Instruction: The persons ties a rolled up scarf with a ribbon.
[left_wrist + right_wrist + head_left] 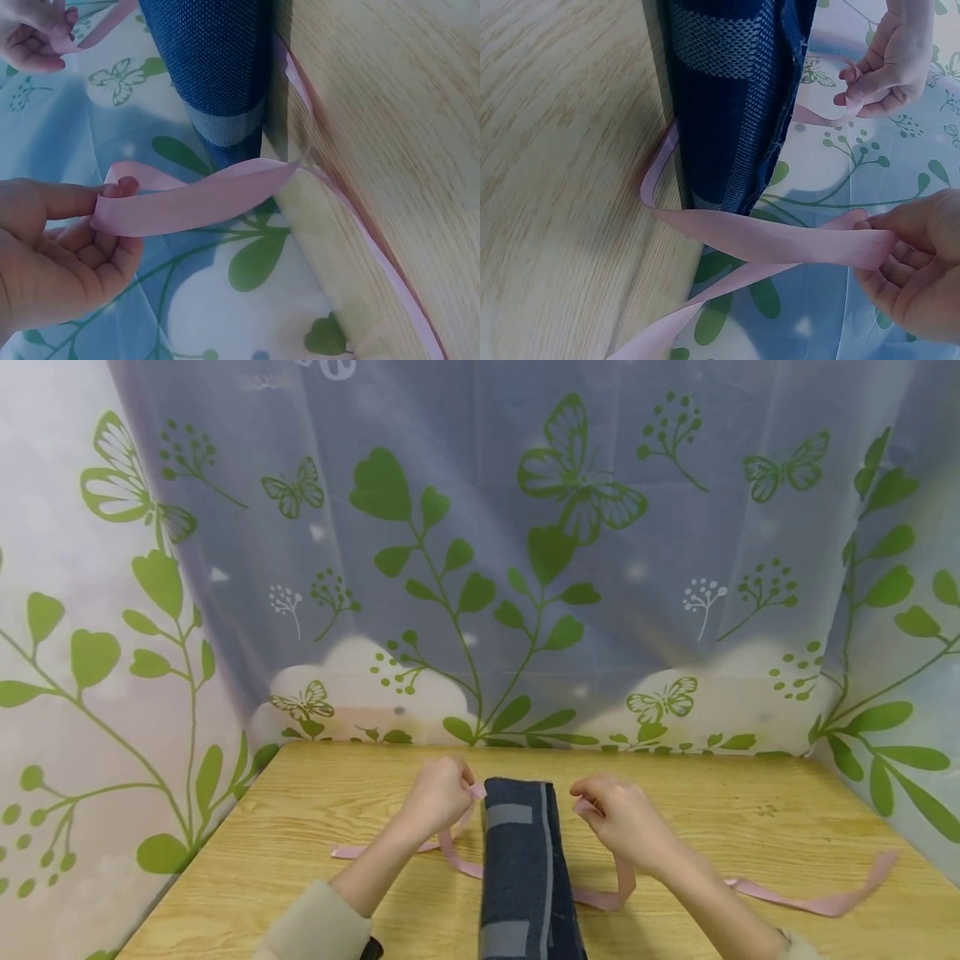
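A dark blue folded cloth [517,868] with lighter blue-grey bands stands as a long narrow bundle at the middle of the table. My left hand [438,793] is just left of its far end and pinches a pink ribbon [202,199] between thumb and fingers, bent into a loop. On the other side, my right hand [622,822] pinches another stretch of pink ribbon [780,236], also looped at the fingertips. Ribbon runs along the tabletop on both sides of the bundle; whether it passes beneath is hidden.
Loose ribbon tails lie on the wooden table [750,810], one at the left and a longer one at the right. A patterned curtain [480,610] hangs behind the table's far edge. A small black object [372,949] shows beside the left sleeve.
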`<state>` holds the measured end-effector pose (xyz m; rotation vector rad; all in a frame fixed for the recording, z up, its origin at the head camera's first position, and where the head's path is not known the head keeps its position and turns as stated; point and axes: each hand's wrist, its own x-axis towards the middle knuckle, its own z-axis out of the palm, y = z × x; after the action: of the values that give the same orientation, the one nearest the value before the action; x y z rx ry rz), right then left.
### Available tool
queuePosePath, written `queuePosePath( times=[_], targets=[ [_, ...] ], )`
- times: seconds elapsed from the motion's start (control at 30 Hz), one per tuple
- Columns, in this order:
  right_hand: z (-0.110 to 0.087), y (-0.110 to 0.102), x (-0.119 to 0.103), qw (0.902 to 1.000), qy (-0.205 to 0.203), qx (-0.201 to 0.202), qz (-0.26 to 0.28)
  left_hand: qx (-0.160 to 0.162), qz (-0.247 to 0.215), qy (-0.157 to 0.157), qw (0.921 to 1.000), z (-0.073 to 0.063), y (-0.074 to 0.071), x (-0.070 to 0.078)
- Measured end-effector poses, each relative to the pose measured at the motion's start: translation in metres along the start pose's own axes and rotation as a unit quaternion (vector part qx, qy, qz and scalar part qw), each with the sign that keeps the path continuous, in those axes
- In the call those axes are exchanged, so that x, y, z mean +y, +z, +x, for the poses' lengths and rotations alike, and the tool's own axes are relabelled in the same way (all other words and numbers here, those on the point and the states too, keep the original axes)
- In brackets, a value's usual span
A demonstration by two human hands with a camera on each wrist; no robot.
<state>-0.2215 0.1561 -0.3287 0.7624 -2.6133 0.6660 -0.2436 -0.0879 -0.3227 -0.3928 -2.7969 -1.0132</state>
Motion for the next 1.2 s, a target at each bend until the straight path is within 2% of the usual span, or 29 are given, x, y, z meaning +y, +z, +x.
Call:
queuePosePath(
  times=[0.17,0.47,0.63,0.8,1.2],
  targets=[
    [0.001,0.002,0.000,0.9999,-0.011,0.006,-0.003,-0.023,-0.016,0.013,0.9995,-0.002,0.001,0.001],
    [0.002,0.003,-0.004,0.9992,-0.038,0.010,-0.002,-0.031,-0.001,0.030,0.9991,0.000,0.002,0.003],
    [0.003,0.006,-0.006,0.9992,-0.032,0.010,0.022,-0.033,-0.020,0.021,0.9990,0.003,0.004,0.006],
    [0.004,0.009,-0.009,0.9985,-0.020,-0.003,0.050,-0.032,-0.059,0.010,0.9977,0.005,0.005,0.011],
    [0.004,0.013,-0.014,0.9947,0.002,-0.026,0.100,-0.030,-0.095,0.049,0.9939,0.009,0.015,0.022]
  ],
)
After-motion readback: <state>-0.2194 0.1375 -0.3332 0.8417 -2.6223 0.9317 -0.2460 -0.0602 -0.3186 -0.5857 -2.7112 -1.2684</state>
